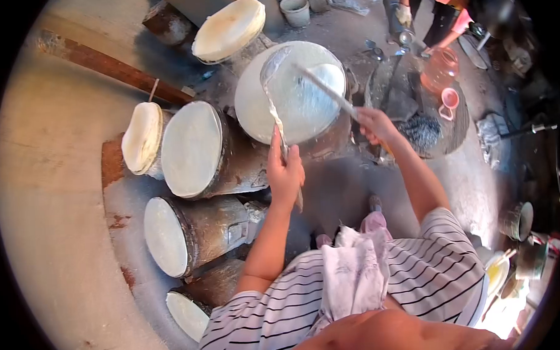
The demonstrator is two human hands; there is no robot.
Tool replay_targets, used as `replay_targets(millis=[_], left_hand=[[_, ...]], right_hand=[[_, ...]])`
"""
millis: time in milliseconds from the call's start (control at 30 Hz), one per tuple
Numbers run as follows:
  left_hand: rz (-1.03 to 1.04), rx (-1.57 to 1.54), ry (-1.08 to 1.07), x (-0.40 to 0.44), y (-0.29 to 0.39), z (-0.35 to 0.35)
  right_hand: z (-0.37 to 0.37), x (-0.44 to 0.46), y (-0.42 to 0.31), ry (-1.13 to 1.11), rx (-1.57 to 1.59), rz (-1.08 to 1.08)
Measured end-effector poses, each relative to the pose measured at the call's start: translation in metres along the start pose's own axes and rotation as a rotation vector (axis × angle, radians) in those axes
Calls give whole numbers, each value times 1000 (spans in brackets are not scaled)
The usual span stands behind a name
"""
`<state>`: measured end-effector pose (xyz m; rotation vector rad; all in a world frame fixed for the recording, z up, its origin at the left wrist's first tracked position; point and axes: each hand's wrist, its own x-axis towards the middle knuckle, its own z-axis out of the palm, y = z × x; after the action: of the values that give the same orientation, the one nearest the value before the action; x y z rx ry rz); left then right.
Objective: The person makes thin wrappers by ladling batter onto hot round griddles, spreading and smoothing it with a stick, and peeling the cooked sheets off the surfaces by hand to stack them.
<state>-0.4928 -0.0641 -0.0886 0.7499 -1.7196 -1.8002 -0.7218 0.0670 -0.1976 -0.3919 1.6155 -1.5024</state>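
My left hand [285,175] is closed around the handle of a long tool [270,101] coated in white. Its rounded far end lies over the pale round top of a large drum [260,123]; whether it is a ladle or a flat scraper I cannot tell. In my right hand [376,125] is a long thin grey stick [326,93]. It slants up and left, with its tip over the same pale top, right of the tool's rounded end. Whether the tip touches the surface cannot be made out.
Several drums [193,150] with pale round tops stand to my left. Thick cream-coloured discs [230,30] rest behind them. On a round table [454,138] at the right are a pink cup [449,100] and a clear reddish container [440,69]. Another person's gloved hand [404,15] works beyond it.
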Motion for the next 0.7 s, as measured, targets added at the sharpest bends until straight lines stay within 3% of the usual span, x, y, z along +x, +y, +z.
replay_targets(millis=[100,167,200,267,367,500,600,700], left_hand=[[-15,12,69,13,4,24],[-4,28,79,22,3,33],[-6,60,52,28,2,43],[-69,-29,75,38,6,72],[-109,-112,104,47,13,104],[-144,-122,125,44,39,86],[-174,-191,165,54,31,80],[-250,-413,235,58,27,86]], right_hand=[[-43,-30,7,-259,-283,174],[-90,-17,17,-175,-57,205],[-102,1,17,-212,-105,76],[-88,39,-7,-135,-233,90],[-43,47,-17,-4,-804,-567],[-77,-5,-4,303,-840,-428],[-71,4,31,226,-884,-459],[-59,28,5,187,-968,-492]])
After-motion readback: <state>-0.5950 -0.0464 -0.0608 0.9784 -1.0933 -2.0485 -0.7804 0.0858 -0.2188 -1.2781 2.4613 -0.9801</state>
